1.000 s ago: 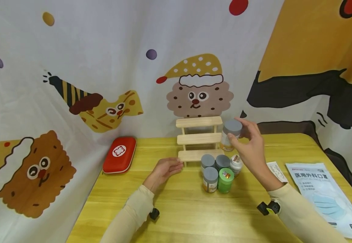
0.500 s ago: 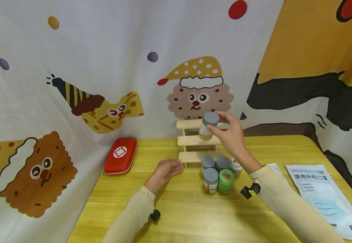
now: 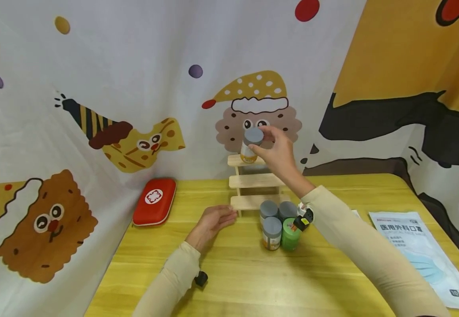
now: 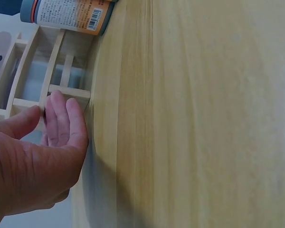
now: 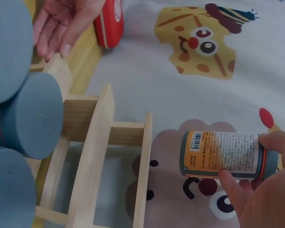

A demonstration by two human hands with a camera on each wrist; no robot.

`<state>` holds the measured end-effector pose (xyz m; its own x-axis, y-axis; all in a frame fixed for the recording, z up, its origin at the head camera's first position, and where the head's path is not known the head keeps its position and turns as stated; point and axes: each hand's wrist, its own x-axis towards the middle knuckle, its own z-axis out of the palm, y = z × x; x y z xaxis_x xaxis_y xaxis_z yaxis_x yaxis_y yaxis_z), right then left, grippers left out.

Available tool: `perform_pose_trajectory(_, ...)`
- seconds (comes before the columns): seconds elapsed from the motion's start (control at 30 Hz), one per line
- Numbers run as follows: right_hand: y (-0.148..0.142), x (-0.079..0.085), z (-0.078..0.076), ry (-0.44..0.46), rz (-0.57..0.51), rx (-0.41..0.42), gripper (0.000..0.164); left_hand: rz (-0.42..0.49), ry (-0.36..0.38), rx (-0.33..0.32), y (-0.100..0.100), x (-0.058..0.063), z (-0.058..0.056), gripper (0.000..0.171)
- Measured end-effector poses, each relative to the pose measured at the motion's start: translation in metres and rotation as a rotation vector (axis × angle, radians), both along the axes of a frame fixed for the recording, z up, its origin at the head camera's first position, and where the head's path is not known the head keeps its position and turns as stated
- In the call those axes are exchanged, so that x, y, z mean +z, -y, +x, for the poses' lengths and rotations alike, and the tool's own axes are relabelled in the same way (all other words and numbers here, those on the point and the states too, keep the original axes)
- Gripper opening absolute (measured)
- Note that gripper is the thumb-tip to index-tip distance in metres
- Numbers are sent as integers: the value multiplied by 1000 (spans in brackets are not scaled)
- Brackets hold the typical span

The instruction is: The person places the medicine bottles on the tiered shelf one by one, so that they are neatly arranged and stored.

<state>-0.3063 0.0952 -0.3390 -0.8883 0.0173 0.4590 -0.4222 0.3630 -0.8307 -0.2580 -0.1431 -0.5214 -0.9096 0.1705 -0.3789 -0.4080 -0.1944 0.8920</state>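
Note:
My right hand [image 3: 279, 149] pinches an upright jar [image 3: 249, 152] with a grey lid and a white-and-orange label, thumb and fingers near the lid. In the right wrist view, a gap shows between the base of this jar [image 5: 221, 154] and the top step of the three-step wooden display shelf [image 5: 92, 161]. On the shelf's left side, my left hand [image 3: 213, 224] holds the end of the lowest step [image 3: 259, 202], thumb on one face and fingers [image 4: 61, 118] on the other. All three steps carry no jars.
In front of the shelf's right side stand several grey-lidded jars [image 3: 272, 233], a green jar [image 3: 290, 237] and a white bottle partly behind my right wrist. A red case [image 3: 155, 201] lies left, a face-mask packet [image 3: 416, 251] right. A printed curtain [image 3: 154, 88] hangs behind.
My right hand has carried the grey-lidded jar leftward and up, from beside the shelf's right end to over the left part of the top step. The left hand has stayed at the lowest step.

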Motion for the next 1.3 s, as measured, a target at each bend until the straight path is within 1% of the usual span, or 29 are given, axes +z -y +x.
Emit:
perform_pose_trajectory(0.23,14,3,-12,-3,37,-19,57,2,0,5,0,-1,0,37)
perform_pose_trajectory(0.37,20,-1,-17,2,37,-11,56,1,2,11,-1,1,0,36)
perform_pose_trajectory(0.6,26,-10,-23,37,35,2,55,-1,4,27,-1,2,-1,35)
perform_pose_trajectory(0.87,31,-17,-33,69,30,6,54,-2,13,31,-3,-1,-1,36)
perform_pose_trajectory(1.1,36,-15,-42,83,95,13,55,6,-3,34,-3,-4,-1,38)
perform_pose_trajectory(1.3,39,-14,-48,114,139,5,56,11,4,41,-4,-4,-1,38)
